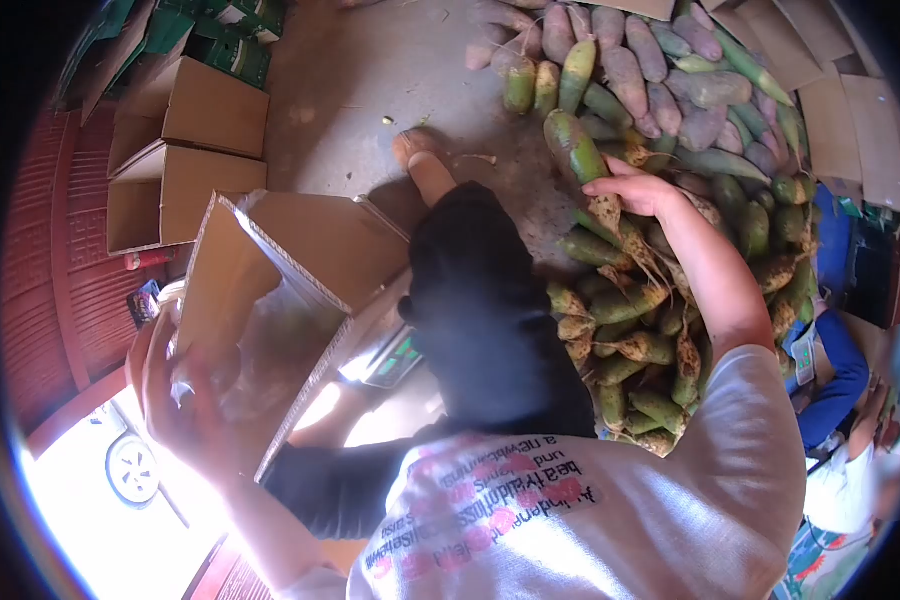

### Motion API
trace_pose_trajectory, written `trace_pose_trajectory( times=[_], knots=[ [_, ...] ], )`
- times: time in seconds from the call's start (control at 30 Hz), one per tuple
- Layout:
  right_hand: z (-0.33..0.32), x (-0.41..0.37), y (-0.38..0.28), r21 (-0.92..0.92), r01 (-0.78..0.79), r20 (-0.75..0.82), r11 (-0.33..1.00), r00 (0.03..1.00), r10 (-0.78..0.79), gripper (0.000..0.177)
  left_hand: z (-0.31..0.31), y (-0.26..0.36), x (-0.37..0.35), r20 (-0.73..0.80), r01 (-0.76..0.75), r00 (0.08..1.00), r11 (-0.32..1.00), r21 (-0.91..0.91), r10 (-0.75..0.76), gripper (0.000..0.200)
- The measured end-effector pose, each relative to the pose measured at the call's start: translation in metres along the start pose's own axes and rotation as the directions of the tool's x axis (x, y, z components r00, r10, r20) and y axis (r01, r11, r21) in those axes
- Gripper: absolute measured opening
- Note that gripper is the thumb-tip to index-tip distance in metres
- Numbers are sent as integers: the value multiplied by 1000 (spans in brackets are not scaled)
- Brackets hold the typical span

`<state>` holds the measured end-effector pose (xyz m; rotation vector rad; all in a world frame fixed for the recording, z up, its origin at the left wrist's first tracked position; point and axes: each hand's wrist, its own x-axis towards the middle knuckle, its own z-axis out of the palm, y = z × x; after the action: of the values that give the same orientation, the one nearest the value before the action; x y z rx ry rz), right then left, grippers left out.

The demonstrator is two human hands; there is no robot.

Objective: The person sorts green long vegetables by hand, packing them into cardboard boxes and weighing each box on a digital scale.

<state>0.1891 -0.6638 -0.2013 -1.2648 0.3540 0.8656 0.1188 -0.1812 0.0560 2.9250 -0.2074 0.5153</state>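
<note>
My right hand [632,190] reaches over the pile and has its fingers closed around the root end of a green radish [573,145], its tapered root hanging below. More green radishes [630,300] with soil-stained roots lie heaped under and beside that arm. On the other side, my left hand [175,385] grips the near side of a cardboard box [305,235], fingers over its edge. A clear plastic liner [280,260] hangs inside the box; what lies deeper in it is blurred. The box leans beside my dark-trousered leg.
Two cardboard boxes [215,110] stand at upper left, green crates [230,45] behind them. Purplish radishes [710,90] lie at upper right. A scale with a lit display [400,355] sits beside my leg. Another person's blue sleeve [835,375] shows at far right.
</note>
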Motion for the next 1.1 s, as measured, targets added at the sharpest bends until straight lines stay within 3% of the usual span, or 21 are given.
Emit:
trace_pose_trajectory(
  times=[0.03,0.1,0.17,0.23,0.3,0.37,0.47,0.57,0.6,0.7,0.77,0.87,0.9,0.93,0.97,1.0,1.1],
  knots=[
    [2,-18,5,67,3,37,998,999,-6,75,5,34,14,80,38,997,980,-193,-23,27],
    [4,-52,17,201,2,110,980,994,-25,76,8,93,32,288,107,958,937,-331,-8,29],
    [15,-81,24,205,37,210,978,974,-81,83,37,126,46,268,-17,935,784,-621,232,32],
    [34,-111,22,214,26,289,976,953,-88,87,79,155,50,274,-21,892,638,-770,360,36],
    [52,-134,27,193,65,313,979,942,-124,94,111,190,51,402,4,839,734,-679,367,43],
    [64,-151,28,181,98,300,979,942,-150,98,125,224,33,428,21,853,800,-599,298,49],
    [67,-170,29,132,94,301,987,945,-131,97,136,242,26,533,68,755,762,-644,382,44],
    [68,-183,30,29,131,260,991,956,-134,97,156,248,17,535,225,798,686,-692,278,41],
    [69,-186,31,-9,143,235,990,962,-137,97,158,250,12,509,207,814,681,-703,278,39],
    [70,-189,44,56,173,181,983,967,-180,102,163,256,3,451,171,853,675,-717,263,33],
    [70,-192,52,119,159,231,980,955,-183,103,167,257,-3,451,185,862,685,-705,231,29],
    [65,-193,47,311,170,341,935,898,-277,103,184,251,-11,622,301,745,710,-636,241,31],
    [64,-194,47,397,171,371,902,869,-328,103,200,249,-16,612,314,753,685,-658,243,35],
    [64,-193,44,464,278,353,841,813,-463,95,220,247,-20,600,322,760,656,-682,251,40],
    [59,-194,41,452,278,309,848,843,-441,94,230,248,-19,581,325,772,624,-710,258,46],
    [55,-195,39,440,277,264,854,869,-418,92,209,249,-14,638,341,699,632,-696,325,57],
    [55,-200,39,364,270,79,891,945,-319,83,197,265,-13,653,604,707,247,-758,272,61]
  ],
)
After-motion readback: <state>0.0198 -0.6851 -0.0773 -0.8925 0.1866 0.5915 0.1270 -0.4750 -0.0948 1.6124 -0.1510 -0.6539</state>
